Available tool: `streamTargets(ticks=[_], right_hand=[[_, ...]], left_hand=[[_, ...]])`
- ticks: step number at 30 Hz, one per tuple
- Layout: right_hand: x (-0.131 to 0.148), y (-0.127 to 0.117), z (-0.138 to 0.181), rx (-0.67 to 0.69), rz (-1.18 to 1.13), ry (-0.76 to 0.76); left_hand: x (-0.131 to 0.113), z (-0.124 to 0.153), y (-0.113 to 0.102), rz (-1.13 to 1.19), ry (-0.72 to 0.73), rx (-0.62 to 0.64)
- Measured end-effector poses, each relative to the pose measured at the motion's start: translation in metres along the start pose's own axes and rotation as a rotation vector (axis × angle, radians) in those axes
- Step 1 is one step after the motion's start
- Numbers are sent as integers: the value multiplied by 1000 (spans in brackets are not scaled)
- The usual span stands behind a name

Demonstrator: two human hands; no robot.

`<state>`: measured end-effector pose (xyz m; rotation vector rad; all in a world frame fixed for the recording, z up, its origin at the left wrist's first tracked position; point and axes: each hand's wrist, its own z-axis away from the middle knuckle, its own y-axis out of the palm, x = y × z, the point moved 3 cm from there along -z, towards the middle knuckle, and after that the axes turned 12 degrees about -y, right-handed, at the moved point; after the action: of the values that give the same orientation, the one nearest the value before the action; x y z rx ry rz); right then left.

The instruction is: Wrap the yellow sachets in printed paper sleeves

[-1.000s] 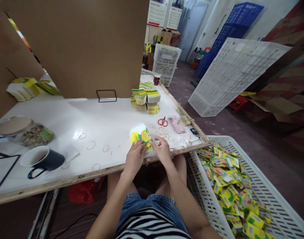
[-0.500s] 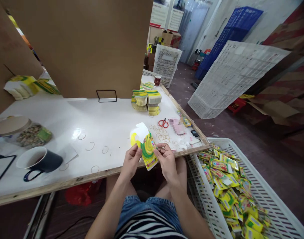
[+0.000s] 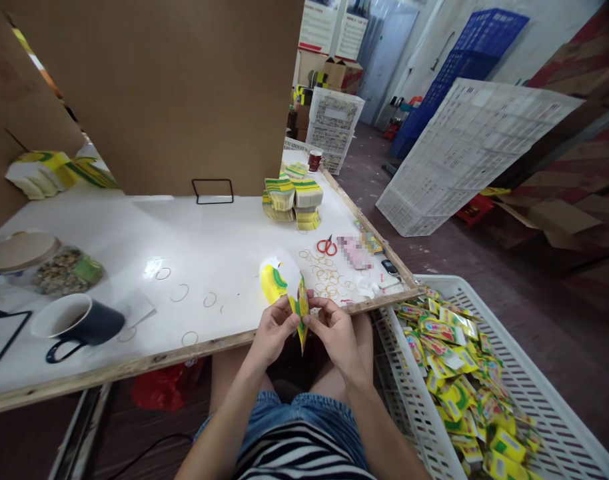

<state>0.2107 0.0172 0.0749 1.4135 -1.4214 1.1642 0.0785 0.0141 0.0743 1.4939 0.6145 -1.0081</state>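
Between my hands, over the table's front edge, is a yellow and green printed carton (image 3: 301, 308), turned almost edge-on and partly folded. My left hand (image 3: 274, 328) pinches its left side between thumb and fingers. From the right, my right hand (image 3: 333, 328) pinches the opposite side, fingertips close to the left ones. Just behind the hands lies a yellow, green and white cardboard piece (image 3: 278, 277); I cannot tell whether it is joined to the carton. Rubber bands (image 3: 329, 270) lie scattered beyond my right hand, near red-handled scissors (image 3: 327, 247).
Bundled flat cartons (image 3: 293, 200) are stacked at the back of the white table (image 3: 149, 267). A dark mug (image 3: 92, 327) and a lidded jar (image 3: 64, 270) stand at left. On my right, a white crate (image 3: 464, 283) holds many yellow cartons (image 3: 459, 400). A cardboard panel (image 3: 184, 93) rises behind.
The carton has turned from showing its broad printed face to nearly edge-on. My left hand has moved right, closer to my right hand.
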Motion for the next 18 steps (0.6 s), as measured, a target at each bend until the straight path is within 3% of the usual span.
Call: streamTargets(ticks=[2, 5, 8, 11, 18], right_hand=[[9, -4, 0, -25, 145, -82], [36, -11, -4, -31, 382, -376], [58, -13, -10, 185, 474, -595], [62, -15, -16, 340, 448, -603], [58, -16, -20, 412, 415, -605]], left_hand=[[-1, 1, 1, 28, -19, 4], [-5, 2, 6, 104, -93, 71], [-8, 6, 10, 169, -178, 157], [-8, 8, 9, 192, -214, 161], [-10, 11, 8, 147, -257, 112]])
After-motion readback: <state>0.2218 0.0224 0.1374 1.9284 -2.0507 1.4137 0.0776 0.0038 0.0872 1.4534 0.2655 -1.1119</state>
